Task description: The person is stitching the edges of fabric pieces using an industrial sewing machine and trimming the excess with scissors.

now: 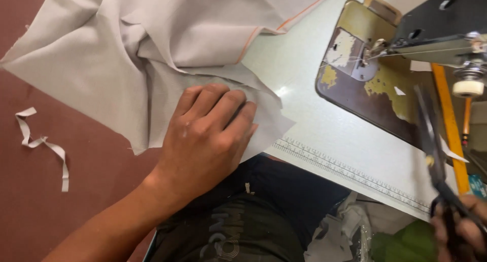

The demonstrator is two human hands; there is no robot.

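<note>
left hand [205, 135] flat, fingers spread, pressing pale grey crumpled cloth [147, 54] at worktop [324, 135] edge | right hand [464, 226] closed around dark long-bladed scissors [431, 140], blades pointing away, well right of cloth | left hand nearer

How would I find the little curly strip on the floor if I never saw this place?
Start at the big pale grey cloth spilling off the sewing table under the left hand. Look down past its left edge to the reddish-brown floor. The strip lies there alone, a thin, twisted ribbon of the same grey, far narrower than the cloth.
</note>
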